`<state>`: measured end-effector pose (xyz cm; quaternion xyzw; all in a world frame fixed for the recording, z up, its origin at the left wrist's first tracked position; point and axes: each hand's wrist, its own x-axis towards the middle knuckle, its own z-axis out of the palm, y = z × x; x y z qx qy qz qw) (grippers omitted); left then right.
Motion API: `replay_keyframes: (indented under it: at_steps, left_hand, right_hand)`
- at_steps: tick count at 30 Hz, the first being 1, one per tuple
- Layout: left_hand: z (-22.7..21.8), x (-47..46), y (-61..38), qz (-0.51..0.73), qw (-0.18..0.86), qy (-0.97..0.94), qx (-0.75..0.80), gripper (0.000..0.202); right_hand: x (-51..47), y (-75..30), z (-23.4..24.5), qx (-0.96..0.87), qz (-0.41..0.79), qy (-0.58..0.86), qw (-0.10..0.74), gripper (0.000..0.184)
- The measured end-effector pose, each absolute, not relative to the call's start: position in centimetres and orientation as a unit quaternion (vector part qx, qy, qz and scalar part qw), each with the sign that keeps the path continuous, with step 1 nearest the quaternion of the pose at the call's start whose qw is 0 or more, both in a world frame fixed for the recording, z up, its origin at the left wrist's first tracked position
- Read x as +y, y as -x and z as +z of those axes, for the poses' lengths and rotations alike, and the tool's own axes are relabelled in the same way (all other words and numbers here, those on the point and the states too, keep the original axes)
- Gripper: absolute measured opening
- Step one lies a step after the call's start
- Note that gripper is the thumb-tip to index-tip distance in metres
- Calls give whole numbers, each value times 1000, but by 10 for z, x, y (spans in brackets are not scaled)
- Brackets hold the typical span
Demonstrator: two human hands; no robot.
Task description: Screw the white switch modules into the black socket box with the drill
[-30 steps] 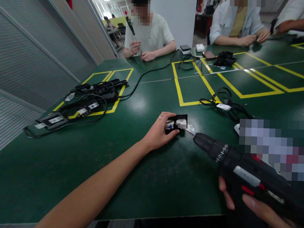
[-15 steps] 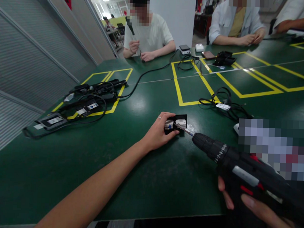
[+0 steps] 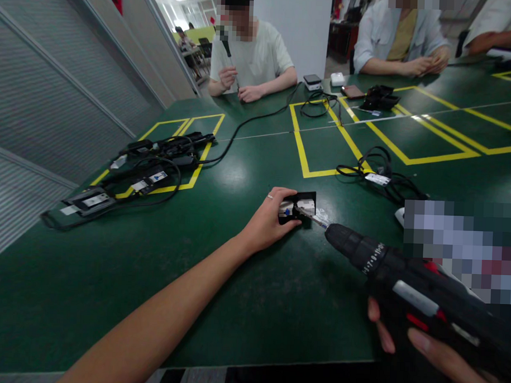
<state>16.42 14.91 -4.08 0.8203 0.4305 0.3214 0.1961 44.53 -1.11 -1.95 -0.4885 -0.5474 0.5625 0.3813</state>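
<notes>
The left hand (image 3: pixel 266 222) grips a box (image 3: pixel 307 204). To its right, the right hand (image 3: pixel 440 352) clasps a drill (image 3: pixel 397 274), bit (image 3: pixel 315 219) at the box.

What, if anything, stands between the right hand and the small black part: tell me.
Only the drill that the right hand grips, its bit at the small black part. The left hand holds that part's left side; nothing else visible lies between.

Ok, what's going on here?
The left hand steadies a small black casing on the green table. The right hand grips a black power drill, its bit pointing into the casing; the exact contact is too small to make out. Across the table, another person holds a black-handled tool.
</notes>
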Motion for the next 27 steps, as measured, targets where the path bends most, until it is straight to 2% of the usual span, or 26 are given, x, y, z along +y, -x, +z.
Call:
replay_keyframes:
  at_steps: [5, 14, 21, 27]
  left_hand:
    - [-41, 150, -164, 322, 197, -819, 433, 54]
    - [-44, 151, -164, 322, 196, -818, 434, 53]
    - [-43, 150, -164, 321, 193, -819, 434, 51]
    - [-43, 150, -164, 324, 193, -818, 434, 50]
  right_hand:
    - [-12, -447, -19, -549, 563, 491, 375, 21]
    - [-16, -435, -11, -482, 554, 536, 416, 20]
    - [-15, -437, -13, -495, 549, 522, 426, 16]
    - [-17, -444, -22, -495, 571, 500, 424, 20]
